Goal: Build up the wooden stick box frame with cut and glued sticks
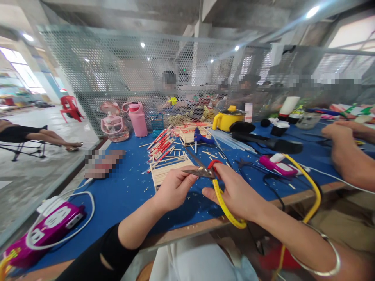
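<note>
My right hand (234, 189) grips a pair of scissors (200, 171) with dark metal blades, pointing left over the table. One handle loop is red; a yellow curved band with fine marks hangs below the other side. My left hand (175, 187) is closed in a pinch right at the blades, thumb against fingers. A tiny pale piece shows between the blades, but what the left fingers hold is mostly hidden. Just beyond that hand lies a flat panel of wooden sticks (164, 168). Loose stick pieces and red-and-white packets of sticks (161, 145) are behind it.
A blue glue gun (202, 137) rests by a second stick frame (187, 136). Clear glue sticks (231, 141), a yellow pot (230, 119) and pink bottles (137, 119) stand farther back. Purple power strips (49, 230) with cords lie on the table. Another person's hands (342, 144) are at right.
</note>
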`<state>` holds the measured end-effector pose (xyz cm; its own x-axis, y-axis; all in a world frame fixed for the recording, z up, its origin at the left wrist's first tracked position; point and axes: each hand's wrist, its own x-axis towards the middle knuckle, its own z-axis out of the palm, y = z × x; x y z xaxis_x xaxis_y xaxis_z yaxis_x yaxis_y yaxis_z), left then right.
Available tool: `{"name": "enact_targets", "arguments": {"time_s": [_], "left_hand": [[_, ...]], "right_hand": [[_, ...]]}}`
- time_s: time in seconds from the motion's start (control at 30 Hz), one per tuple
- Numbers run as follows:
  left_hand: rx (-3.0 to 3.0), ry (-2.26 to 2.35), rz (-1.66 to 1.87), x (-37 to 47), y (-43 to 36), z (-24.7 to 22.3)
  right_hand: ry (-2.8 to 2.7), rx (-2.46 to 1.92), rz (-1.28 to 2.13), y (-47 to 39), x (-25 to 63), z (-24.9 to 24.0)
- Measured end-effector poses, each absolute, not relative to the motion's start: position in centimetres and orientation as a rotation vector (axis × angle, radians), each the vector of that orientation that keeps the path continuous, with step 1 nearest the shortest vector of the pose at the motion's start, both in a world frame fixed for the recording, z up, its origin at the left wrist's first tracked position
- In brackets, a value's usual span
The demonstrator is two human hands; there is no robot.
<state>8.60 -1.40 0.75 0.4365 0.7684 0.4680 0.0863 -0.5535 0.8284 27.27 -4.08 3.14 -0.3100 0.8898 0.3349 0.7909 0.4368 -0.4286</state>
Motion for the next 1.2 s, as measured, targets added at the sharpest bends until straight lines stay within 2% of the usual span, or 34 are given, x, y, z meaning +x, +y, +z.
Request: {"name": "enact_targets", "arguments": {"time_s": [0.23, 0.63, 0.7, 0.83, 0.9, 1.07, 1.2], "left_hand": [[2.028, 0.780, 1.191, 8.6, -1.5, 0.9], [1.698, 0.922, 1.137, 8.4, 0.1, 0.4], [1.668, 0.920, 1.105, 8.2, 0.1, 0.5], [1.645, 0.942, 1.049, 8.1, 0.1, 0.7], [1.660, 0.959, 1.033, 8.1, 0.1, 0.7], [1.663, 0.983, 0.913, 8.4, 0.0, 0.2], [1.724, 1.061, 0.888, 8.0, 0.4, 0.1]], "right_hand": [[-2.194, -1.524, 0.103, -3.2, 27.7, 2.8], [-2.137, -1.595, 0.243, 0.3, 28.6, 1.9], [-2.158, -1.712, 0.223, 0.3, 30.1, 2.4], [-2.210, -2.213, 0.045, 0.2, 33.1, 2.8], [-2.273, -2.329, 0.122, 0.3, 33.6, 2.7], [-2.441, -2.303, 0.385, 1.9, 32.0, 3.2], [-2.464, -2.251, 0.098, 2.9, 30.3, 5.2]]}}
